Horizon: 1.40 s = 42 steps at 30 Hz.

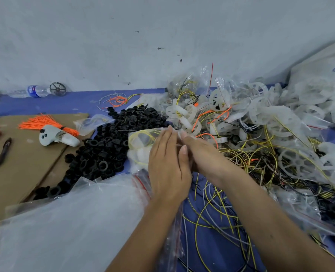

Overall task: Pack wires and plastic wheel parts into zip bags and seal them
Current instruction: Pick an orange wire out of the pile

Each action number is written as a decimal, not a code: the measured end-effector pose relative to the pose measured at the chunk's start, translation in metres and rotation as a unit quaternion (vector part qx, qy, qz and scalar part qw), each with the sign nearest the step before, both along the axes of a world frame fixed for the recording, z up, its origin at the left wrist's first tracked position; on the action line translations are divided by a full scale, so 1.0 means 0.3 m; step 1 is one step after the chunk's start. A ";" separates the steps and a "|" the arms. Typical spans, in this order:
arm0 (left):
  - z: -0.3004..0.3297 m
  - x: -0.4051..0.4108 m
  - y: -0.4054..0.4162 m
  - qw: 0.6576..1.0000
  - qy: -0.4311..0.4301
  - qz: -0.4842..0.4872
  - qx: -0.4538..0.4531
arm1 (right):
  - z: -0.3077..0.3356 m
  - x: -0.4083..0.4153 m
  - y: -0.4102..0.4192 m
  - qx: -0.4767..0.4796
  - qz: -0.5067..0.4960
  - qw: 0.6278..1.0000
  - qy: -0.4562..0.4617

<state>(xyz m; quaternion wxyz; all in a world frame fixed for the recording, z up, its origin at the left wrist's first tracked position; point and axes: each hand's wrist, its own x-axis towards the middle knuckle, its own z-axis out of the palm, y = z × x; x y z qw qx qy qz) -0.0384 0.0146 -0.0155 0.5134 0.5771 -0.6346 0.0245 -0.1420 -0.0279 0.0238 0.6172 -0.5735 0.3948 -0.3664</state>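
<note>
- A small clear zip bag (141,146) lies in the middle of the blue surface (51,104), between both hands; it holds a yellow wire coiled in a loop and pale white plastic pieces.
- The left hand (167,165) lies flat over the bag's right part, fingers straight and close together, pointing away from the person.
- The right hand (199,152) meets the left one at the bag's right end; its thumb and fingers pinch the clear plastic there, though the exact contact is partly hidden.
- The bag's long axis runs left to right, with the coiled wire at its left end.
- At the near edge, a stack of empty bags (68,222) with red zip strips spreads under the left forearm.
- Loose yellow, white and black wires (217,216) sprawl on the near right of the surface, under the right forearm.
- A heap of black rings (111,142) sits just left of the bag, touching its far side.
- On the cardboard (25,165) at the left lie a pen (3,151), a grey controller (57,136) and a bundle of orange ties (45,122).
- Right of the hands, translucent white wheels (280,122) pile up, tangled with wires and filled bags.
- At the far left edge by the wall lie a water bottle (32,91) and a dark wheel (58,88).
</note>
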 end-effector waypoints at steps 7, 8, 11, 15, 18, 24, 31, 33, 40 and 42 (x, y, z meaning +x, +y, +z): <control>-0.015 0.008 -0.039 0.994 0.019 -0.029 0.105 | -0.018 0.004 -0.051 -0.018 0.008 0.990 0.141; -0.018 0.008 -0.045 0.993 -0.003 -0.032 0.114 | -0.013 -0.004 -0.057 -0.037 -0.024 0.988 0.147; -0.025 0.005 -0.054 0.985 -0.066 -0.020 0.155 | 0.010 -0.036 -0.097 -0.155 -0.171 0.949 0.215; -0.003 -0.009 -0.075 0.974 -0.102 0.018 0.201 | 0.093 -0.056 -0.211 -0.337 -0.244 0.843 0.340; 0.053 -0.031 -0.111 0.959 -0.128 0.065 0.243 | 0.176 -0.050 -0.370 -0.392 -0.209 0.749 0.491; 0.147 -0.067 -0.196 0.924 -0.209 0.106 0.302 | 0.217 -0.040 -0.578 -0.413 -0.022 0.635 0.653; 0.138 -0.024 -0.185 0.932 -0.183 0.073 0.305 | 0.166 -0.054 -0.608 -0.371 0.007 0.594 0.713; 0.126 -0.019 -0.165 0.934 -0.184 0.077 0.297 | 0.157 -0.048 -0.595 -0.375 -0.009 0.603 0.704; 0.090 -0.007 -0.096 0.951 -0.170 0.100 0.239 | 0.193 -0.074 -0.496 -0.367 -0.035 0.673 0.641; 0.076 -0.008 -0.069 0.961 -0.154 0.109 0.202 | 0.212 -0.098 -0.439 -0.365 -0.041 0.690 0.624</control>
